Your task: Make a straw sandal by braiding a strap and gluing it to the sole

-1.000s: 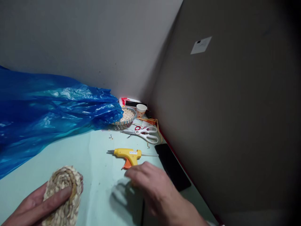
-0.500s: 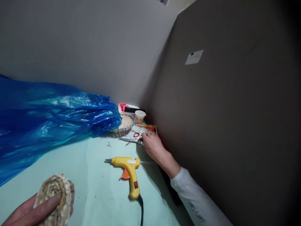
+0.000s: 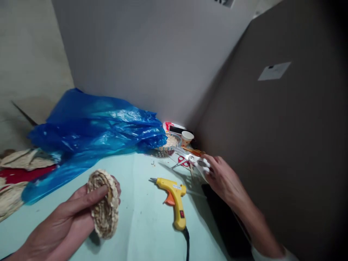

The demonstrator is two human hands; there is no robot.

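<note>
In left hand (image 3: 73,210), pinching woven coil (image 3: 106,214) above table (image 3: 149,235) | in right hand (image 3: 222,177), grasping white scissors (image 3: 201,164) by handles (blades toward basket (image 3: 173,140)) | might knock yellow glue gun (image 3: 178,201) if swinging low

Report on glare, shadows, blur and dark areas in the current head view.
Head view: bright glare streaks the blue plastic; head view: a soft shadow crosses the table right of the yellow glue gun; head view: the right hand and white scissors look slightly blurred; head view: the right edge fades to near black.
</note>
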